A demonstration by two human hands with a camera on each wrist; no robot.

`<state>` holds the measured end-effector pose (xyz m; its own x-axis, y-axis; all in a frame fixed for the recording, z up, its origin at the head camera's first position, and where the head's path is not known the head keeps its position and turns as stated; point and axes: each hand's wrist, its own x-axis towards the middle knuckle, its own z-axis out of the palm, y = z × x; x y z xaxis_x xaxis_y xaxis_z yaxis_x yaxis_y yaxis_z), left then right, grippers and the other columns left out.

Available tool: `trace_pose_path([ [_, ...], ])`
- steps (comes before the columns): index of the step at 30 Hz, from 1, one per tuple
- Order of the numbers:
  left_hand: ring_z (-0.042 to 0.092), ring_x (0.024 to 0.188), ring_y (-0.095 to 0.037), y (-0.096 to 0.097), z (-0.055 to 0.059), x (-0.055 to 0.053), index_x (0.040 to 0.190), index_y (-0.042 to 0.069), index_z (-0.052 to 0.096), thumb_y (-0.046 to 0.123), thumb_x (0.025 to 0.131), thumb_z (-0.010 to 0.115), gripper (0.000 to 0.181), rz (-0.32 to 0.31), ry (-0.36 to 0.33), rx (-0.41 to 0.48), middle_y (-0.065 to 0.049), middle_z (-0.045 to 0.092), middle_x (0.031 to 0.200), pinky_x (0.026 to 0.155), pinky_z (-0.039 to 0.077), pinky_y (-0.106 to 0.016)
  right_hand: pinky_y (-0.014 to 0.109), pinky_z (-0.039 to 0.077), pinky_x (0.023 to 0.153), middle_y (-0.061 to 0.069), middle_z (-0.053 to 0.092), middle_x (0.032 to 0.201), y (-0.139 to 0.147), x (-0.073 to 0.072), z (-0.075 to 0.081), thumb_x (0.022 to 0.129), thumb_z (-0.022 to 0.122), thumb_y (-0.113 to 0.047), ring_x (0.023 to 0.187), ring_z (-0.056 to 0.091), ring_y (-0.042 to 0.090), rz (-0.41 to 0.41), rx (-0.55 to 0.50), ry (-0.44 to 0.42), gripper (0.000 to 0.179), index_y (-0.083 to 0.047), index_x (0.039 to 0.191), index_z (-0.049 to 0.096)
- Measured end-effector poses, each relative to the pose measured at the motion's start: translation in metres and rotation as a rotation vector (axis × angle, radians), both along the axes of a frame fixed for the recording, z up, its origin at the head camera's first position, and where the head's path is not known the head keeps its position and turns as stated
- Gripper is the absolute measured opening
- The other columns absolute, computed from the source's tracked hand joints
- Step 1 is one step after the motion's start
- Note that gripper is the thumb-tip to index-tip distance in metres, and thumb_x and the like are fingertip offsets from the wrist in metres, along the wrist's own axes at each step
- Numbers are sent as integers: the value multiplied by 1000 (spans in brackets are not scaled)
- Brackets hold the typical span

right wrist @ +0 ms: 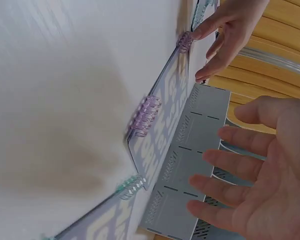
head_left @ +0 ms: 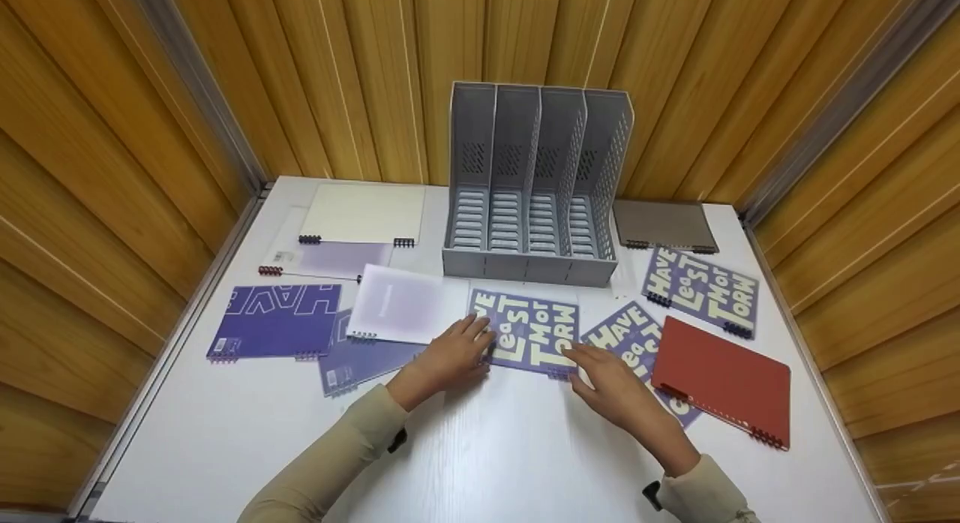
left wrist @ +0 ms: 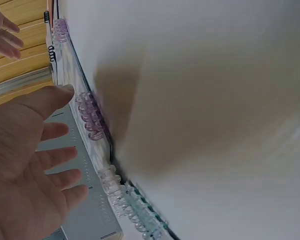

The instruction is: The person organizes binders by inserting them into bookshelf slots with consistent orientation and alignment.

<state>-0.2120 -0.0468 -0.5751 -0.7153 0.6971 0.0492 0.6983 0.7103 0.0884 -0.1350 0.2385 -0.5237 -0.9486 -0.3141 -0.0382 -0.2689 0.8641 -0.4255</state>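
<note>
A purple spiral notebook with cream letters lies flat between my two hands, its coils toward me. My left hand is at its left edge, fingers loosely bent; in the right wrist view the left thumb appears to touch a lilac coil. My right hand is over the right edge, near another lettered notebook; its fingers look relaxed in the right wrist view, with nothing held. Beside the left hand lies a pale lilac-white notebook overlapping a purple one.
A grey four-slot file rack stands at the back. A red notebook, a lettered notebook and a brown one lie right. Cream, lilac-clear and dark purple notebooks lie left. Wood-patterned walls surround the table.
</note>
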Motion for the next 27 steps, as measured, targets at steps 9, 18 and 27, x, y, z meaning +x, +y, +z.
trace_pose_path([
  [9, 49, 136, -39, 2, -18, -3, 140, -2, 53, 36, 101, 61, 55, -92, 130, -99, -24, 50, 147, 115, 39, -40, 59, 40, 110, 27, 55, 143, 5, 5, -22, 98, 64, -9, 134, 50, 45, -86, -81, -55, 40, -1, 137, 61],
  [18, 65, 118, -38, 3, -15, -5, 125, -3, 62, 25, 96, 69, 40, -144, 108, -72, -21, 64, 130, 88, 59, -39, 58, 45, 106, 29, 60, 135, 12, 4, -34, 97, 59, -8, 129, 54, 47, -240, -130, -118, 38, 6, 132, 61],
  [27, 64, 64, -20, 4, -7, -12, 99, 4, 59, 4, 88, 69, 15, -230, 184, 49, -6, 65, 89, 56, 55, -28, 46, 58, 83, 23, 71, 115, 9, -3, -45, 101, 56, -14, 105, 69, 38, -395, -327, -151, 40, 7, 134, 59],
])
